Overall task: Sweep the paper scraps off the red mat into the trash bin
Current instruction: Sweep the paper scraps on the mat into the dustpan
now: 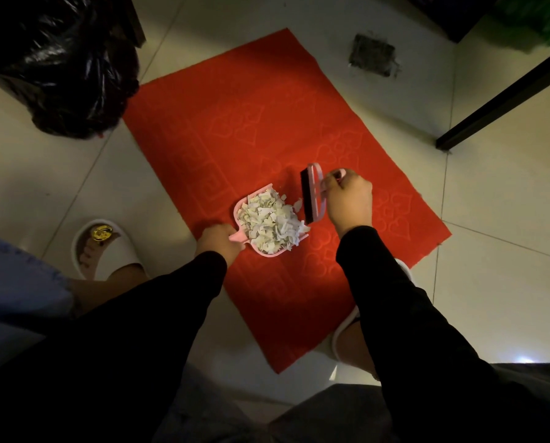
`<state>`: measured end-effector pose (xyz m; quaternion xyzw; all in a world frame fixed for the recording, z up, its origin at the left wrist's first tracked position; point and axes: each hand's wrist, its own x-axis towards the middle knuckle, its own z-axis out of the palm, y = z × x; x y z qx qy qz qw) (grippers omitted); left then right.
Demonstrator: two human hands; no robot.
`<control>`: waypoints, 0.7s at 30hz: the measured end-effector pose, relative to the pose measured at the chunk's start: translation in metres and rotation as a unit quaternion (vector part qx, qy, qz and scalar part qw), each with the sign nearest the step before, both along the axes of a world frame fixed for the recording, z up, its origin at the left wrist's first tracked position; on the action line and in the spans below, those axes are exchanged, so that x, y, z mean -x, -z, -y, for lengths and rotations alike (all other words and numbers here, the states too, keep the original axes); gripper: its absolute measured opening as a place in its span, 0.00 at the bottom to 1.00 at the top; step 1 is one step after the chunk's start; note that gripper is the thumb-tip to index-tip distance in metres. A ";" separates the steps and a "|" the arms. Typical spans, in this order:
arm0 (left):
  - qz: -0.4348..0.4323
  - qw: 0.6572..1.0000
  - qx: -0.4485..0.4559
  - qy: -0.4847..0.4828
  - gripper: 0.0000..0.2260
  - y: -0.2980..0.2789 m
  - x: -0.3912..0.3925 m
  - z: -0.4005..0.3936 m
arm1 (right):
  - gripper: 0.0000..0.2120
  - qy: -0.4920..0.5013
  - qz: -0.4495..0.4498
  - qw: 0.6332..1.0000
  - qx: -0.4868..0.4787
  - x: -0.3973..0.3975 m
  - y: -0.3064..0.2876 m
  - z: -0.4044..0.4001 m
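I note left hand (220, 240) gripping dustpan (268, 220) handle, paper scraps (272, 220) heaped inside; right hand (348, 196) clasping brush (312, 195) on red mat (251, 123).

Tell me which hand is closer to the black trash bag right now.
Left. The left hand grips the pink dustpan handle on the side of the red mat below the black trash bag; the right hand holds the brush farther away.

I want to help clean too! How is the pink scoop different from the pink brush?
The dustpan lies flat on the red mat, heaped with paper scraps; the brush carries none. The left hand holds the dustpan, the right hand the brush. Only the brush has dark bristles. Both are pink.
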<state>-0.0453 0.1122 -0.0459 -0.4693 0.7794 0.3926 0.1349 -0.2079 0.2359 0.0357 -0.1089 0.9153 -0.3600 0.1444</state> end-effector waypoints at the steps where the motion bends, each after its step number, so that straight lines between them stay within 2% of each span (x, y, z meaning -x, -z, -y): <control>1: 0.000 1.000 0.000 0.000 0.15 0.000 0.000 0.000 | 0.13 0.001 -0.003 1.000 -0.003 0.001 0.000 -0.001; 7: 0.003 1.000 0.002 0.001 0.14 -0.002 0.000 0.000 | 0.13 -0.022 -0.034 0.994 -0.099 0.001 0.001 -0.007; 15: -0.006 1.000 -0.001 -0.004 0.14 -0.003 0.000 0.000 | 0.20 -0.113 -0.069 0.985 -0.110 -0.014 0.023 0.002; 21: 0.000 1.000 -0.001 -0.002 0.14 -0.003 0.000 0.000 | 0.19 -0.178 -0.071 0.972 -0.135 -0.022 0.031 0.010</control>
